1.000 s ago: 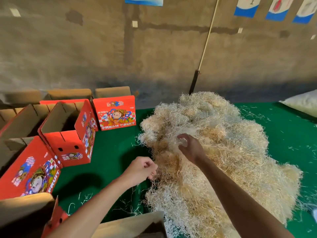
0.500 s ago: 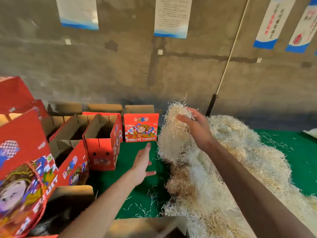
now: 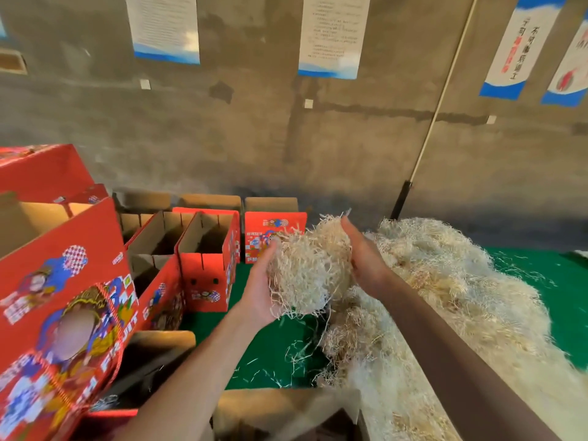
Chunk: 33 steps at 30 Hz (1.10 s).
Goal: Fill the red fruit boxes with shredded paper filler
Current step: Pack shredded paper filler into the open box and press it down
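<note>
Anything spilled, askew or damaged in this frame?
Only minor spill: loose paper strands lie scattered on the green table cover beside the big filler pile. The open red boxes stand upright, undamaged. Both hands cup one clump.

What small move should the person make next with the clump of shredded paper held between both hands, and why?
Probably carry the clump of shredded paper leftward and lower it into the open red box just beyond the left hand. Both the left hand and the right hand already cup it clear of the pile, and that box's visible interior shows no filler.
</note>
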Tool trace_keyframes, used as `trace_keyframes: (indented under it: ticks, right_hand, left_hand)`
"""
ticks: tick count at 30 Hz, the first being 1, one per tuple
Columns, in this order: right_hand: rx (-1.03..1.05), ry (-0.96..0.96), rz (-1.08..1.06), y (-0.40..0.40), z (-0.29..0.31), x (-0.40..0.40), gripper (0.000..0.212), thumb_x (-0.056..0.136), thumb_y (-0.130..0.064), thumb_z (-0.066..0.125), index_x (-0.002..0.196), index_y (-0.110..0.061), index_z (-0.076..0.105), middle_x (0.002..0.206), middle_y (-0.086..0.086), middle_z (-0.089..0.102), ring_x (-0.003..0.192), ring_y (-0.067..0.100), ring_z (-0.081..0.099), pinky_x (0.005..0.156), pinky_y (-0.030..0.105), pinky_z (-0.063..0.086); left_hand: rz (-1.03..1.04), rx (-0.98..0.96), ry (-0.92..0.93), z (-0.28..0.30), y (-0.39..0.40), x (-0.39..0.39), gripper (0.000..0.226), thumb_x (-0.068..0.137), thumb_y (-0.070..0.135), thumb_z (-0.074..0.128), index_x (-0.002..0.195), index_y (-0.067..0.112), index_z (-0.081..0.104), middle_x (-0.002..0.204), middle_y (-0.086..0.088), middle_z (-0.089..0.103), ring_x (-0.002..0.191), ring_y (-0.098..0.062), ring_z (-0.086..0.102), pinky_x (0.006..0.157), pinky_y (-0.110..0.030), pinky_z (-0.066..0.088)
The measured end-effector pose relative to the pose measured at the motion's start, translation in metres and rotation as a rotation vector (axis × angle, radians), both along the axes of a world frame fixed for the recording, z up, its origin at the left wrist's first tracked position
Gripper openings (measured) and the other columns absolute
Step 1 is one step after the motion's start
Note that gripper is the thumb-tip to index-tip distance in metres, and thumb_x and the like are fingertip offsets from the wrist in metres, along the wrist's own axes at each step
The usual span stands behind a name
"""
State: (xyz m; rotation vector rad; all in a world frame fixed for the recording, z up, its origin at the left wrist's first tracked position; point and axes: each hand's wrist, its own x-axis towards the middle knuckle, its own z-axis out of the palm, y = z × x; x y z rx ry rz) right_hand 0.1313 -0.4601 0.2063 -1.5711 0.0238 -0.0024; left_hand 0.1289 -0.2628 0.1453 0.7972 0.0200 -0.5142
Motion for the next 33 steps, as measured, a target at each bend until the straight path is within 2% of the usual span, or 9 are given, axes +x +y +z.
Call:
trace_keyframes:
  ticks: [6, 11, 14, 17, 21, 24, 28, 30, 33]
  right_hand:
    - [-0.023, -0.080, 0.046, 0.024, -0.014, -0.046, 0.085, 0.074, -0.084, 0.060, 0.145, -0.040, 0.044, 0.147, -0.014, 0.048, 0.130, 0.010, 0.047, 0.112, 0.046, 0.035]
    - [-0.140, -0.240, 0.149, 0.044, -0.014, -0.106, 0.054, 0.077, -0.058, 0.078, 0.121, -0.045, 0.049, 0.096, -0.062, 0.044, 0.079, -0.039, 0.045, 0.062, -0.006, 0.037]
    - [-0.206, -0.194, 0.248, 0.048, -0.033, -0.127, 0.033, 0.084, -0.041, 0.078, 0.104, -0.047, 0.052, 0.089, -0.061, 0.049, 0.082, -0.038, 0.046, 0.062, -0.008, 0.038]
    - [-0.290, -0.144, 0.284, 0.044, -0.062, -0.144, 0.038, 0.085, -0.042, 0.078, 0.119, -0.037, 0.063, 0.118, -0.035, 0.064, 0.110, -0.017, 0.057, 0.088, 0.008, 0.047]
    - [-0.368, -0.091, 0.318, 0.039, -0.097, -0.164, 0.024, 0.091, -0.033, 0.073, 0.112, -0.040, 0.063, 0.105, -0.031, 0.070, 0.095, -0.010, 0.066, 0.072, 0.004, 0.049]
    - [-0.438, -0.009, 0.285, 0.033, -0.130, -0.174, 0.019, 0.093, -0.035, 0.070, 0.110, -0.038, 0.062, 0.084, -0.025, 0.072, 0.072, 0.006, 0.071, 0.064, 0.023, 0.058]
    - [-0.478, 0.012, 0.243, 0.029, -0.157, -0.184, 0.034, 0.095, -0.017, 0.067, 0.117, -0.043, 0.064, 0.114, -0.014, 0.069, 0.085, 0.016, 0.070, 0.071, 0.035, 0.059]
    - [-0.515, 0.000, 0.276, 0.025, -0.165, -0.191, 0.035, 0.096, -0.016, 0.065, 0.108, -0.050, 0.063, 0.122, -0.035, 0.057, 0.087, -0.007, 0.066, 0.076, 0.023, 0.058]
    - [-0.567, 0.029, 0.235, 0.022, -0.170, -0.194, 0.032, 0.096, -0.022, 0.065, 0.128, -0.025, 0.061, 0.129, -0.022, 0.049, 0.099, -0.009, 0.063, 0.074, -0.003, 0.042]
  left_hand:
    - [0.109, 0.496, -0.085, 0.022, 0.010, -0.033, 0.077, 0.052, 0.060, 0.086, 0.122, 0.042, 0.059, 0.157, 0.005, 0.035, 0.141, -0.025, 0.034, 0.112, -0.053, 0.028]
    - [0.132, 0.653, -0.208, 0.013, 0.020, -0.065, 0.125, 0.055, 0.068, 0.081, 0.156, 0.027, 0.018, 0.142, 0.001, 0.044, 0.118, -0.016, 0.048, 0.097, -0.034, 0.039]
    - [0.114, 0.764, -0.202, -0.006, 0.028, -0.083, 0.115, 0.068, 0.057, 0.081, 0.156, 0.019, 0.019, 0.152, -0.004, 0.039, 0.123, -0.017, 0.043, 0.098, -0.033, 0.035]
    - [0.103, 0.988, -0.234, -0.025, 0.034, -0.104, 0.073, 0.076, 0.057, 0.073, 0.131, 0.018, 0.044, 0.114, 0.004, 0.057, 0.097, -0.009, 0.054, 0.076, -0.031, 0.047]
    - [0.002, 0.950, -0.201, -0.055, 0.050, -0.127, 0.106, 0.055, 0.074, 0.080, 0.137, 0.017, 0.045, 0.130, 0.011, 0.055, 0.120, -0.010, 0.051, 0.104, -0.035, 0.042]
    - [-0.078, 0.925, -0.083, -0.071, 0.057, -0.139, 0.133, 0.048, 0.068, 0.090, 0.154, 0.024, 0.023, 0.144, 0.006, 0.039, 0.129, -0.015, 0.039, 0.106, -0.033, 0.034]
    - [0.006, 1.039, -0.072, -0.089, 0.069, -0.149, 0.108, 0.056, 0.051, 0.094, 0.145, 0.032, 0.037, 0.119, 0.011, 0.054, 0.094, -0.001, 0.050, 0.080, -0.022, 0.042]
    - [0.019, 1.084, -0.080, -0.095, 0.075, -0.152, 0.115, 0.051, 0.053, 0.095, 0.148, 0.023, 0.040, 0.115, 0.010, 0.056, 0.098, -0.004, 0.052, 0.080, -0.023, 0.040]
    - [0.029, 1.115, -0.054, -0.099, 0.080, -0.157, 0.121, 0.054, 0.048, 0.096, 0.152, 0.013, 0.034, 0.088, 0.009, 0.050, 0.106, -0.006, 0.052, 0.094, -0.024, 0.040]
